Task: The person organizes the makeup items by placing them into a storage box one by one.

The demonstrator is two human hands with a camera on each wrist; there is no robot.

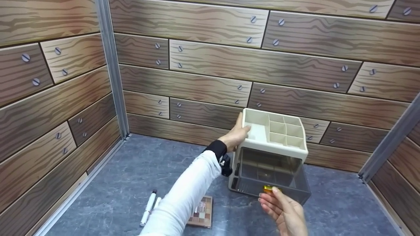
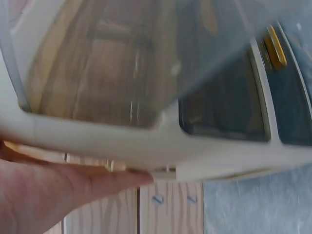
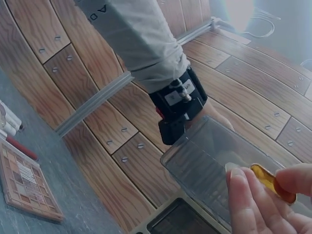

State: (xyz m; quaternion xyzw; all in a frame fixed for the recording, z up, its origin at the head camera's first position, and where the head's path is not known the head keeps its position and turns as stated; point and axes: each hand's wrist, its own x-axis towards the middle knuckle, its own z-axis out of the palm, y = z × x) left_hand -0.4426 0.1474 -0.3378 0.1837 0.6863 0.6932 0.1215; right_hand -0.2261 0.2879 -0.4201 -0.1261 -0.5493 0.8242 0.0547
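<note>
A cream desktop organizer [image 1: 275, 149] stands against the back wall, with divided compartments on top. Its smoky see-through drawer [image 1: 295, 186] juts out at the front. My left hand [image 1: 237, 134] holds the organizer's upper left side, its thumb over the rim. In the left wrist view, part of that hand [image 2: 63, 190] lies along the cream side wall. At the drawer front, my right hand [image 1: 288, 209] pinches a small gold handle [image 3: 268, 179] between thumb and fingers. Another gold handle [image 2: 277, 48] sits on a lower drawer.
On the grey floor, to the left, lie white marker pens [image 1: 149, 208] and a makeup palette [image 1: 205, 213], partly behind the left sleeve. A red stick-like item [image 3: 22, 147] lies beside the palette. Wood-patterned walls with metal corner posts [image 1: 113, 65] enclose the space.
</note>
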